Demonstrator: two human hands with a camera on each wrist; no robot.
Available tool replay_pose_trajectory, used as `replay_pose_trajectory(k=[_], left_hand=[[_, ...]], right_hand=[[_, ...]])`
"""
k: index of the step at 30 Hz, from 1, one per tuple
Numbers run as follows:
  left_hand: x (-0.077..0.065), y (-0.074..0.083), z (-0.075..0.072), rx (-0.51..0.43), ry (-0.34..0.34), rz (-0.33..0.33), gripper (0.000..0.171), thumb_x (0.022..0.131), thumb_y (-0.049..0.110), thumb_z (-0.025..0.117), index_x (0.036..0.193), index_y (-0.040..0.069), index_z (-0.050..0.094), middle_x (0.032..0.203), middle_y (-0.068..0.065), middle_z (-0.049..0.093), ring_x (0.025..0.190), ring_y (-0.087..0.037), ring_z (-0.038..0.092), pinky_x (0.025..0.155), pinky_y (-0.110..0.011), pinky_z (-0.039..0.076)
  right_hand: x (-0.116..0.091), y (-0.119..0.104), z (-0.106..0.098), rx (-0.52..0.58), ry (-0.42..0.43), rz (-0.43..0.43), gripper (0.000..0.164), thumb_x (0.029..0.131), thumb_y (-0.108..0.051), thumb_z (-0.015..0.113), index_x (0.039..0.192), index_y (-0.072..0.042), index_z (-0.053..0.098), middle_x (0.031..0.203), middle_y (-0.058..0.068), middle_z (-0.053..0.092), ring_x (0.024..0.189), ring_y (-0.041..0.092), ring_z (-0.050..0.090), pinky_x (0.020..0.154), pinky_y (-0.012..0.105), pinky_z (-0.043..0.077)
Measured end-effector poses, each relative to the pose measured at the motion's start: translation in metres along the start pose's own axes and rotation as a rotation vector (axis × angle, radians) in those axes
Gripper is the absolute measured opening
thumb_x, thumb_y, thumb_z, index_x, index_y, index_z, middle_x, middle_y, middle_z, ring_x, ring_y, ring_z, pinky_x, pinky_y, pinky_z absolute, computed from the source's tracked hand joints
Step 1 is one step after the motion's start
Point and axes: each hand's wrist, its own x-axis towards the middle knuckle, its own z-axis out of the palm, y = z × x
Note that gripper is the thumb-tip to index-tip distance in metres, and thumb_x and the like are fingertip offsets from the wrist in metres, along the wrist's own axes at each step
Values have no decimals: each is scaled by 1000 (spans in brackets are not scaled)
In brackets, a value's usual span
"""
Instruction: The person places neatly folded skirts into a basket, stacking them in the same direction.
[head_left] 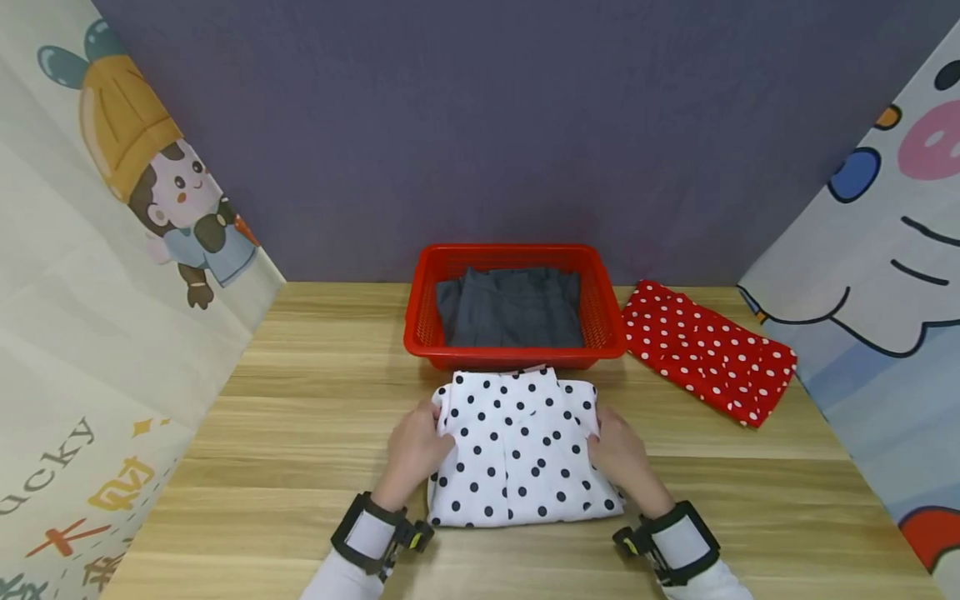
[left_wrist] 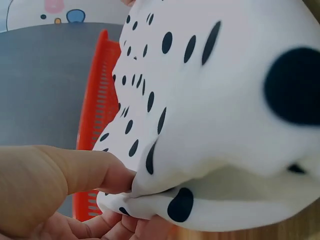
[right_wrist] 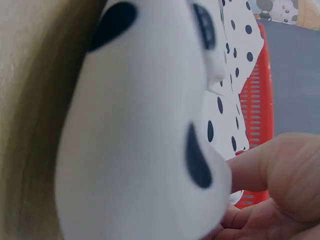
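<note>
A folded white cloth with black polka dots (head_left: 510,454) lies in front of the red basket in the head view. My left hand (head_left: 418,450) pinches its left edge, thumb on top and fingers beneath, as the left wrist view shows with the cloth's layers (left_wrist: 200,150) bulging beside the thumb. On the opposite edge, my right hand (head_left: 621,454) grips the cloth between thumb and fingers. In the right wrist view a rounded fold of the cloth (right_wrist: 140,135) hides part of the fingertips. The cloth's far edge reaches close to the basket's front.
Behind the cloth stands a red plastic basket (head_left: 517,358) holding a folded dark grey cloth (head_left: 517,308). Right of it, a folded red cloth with white dots (head_left: 708,354) lies askew on the wooden table (head_left: 300,400). A grey-purple panel (head_left: 480,125) rises behind.
</note>
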Motion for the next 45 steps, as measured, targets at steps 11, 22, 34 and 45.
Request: replay_pose_trajectory(k=[11,22,34,45], left_hand=[[-15,10,-11,11,54,40,26,69,3,66,92,4,54,72,-5,52,60,-18,48,49,-25,37],[-19,18,-21,19,120,82,27,69,3,67,93,5,55,73,-4,52,59,-18,48,50,-25,37],[-4,26,-33,23,145,142,30,71,5,66,99,2,55,73,-5,57,58,-17,50,47,-25,37],[15,32,-41,16,145,177,26,72,5,65,96,1,55,73,-7,56,60,-19,51,48,-25,39]], right_hand=[[-18,-6,-13,11,27,-11,41,89,-8,51,125,6,40,113,22,53,93,29,53,80,45,49],[-27,-14,-22,-13,87,-28,32,88,-9,52,116,6,44,98,18,53,81,25,52,68,37,50],[-16,-21,-32,-8,189,-136,31,88,-9,54,113,7,46,93,18,55,76,23,52,65,35,51],[-2,-33,-47,1,165,-196,36,90,-9,53,120,6,40,103,22,54,82,28,54,73,40,53]])
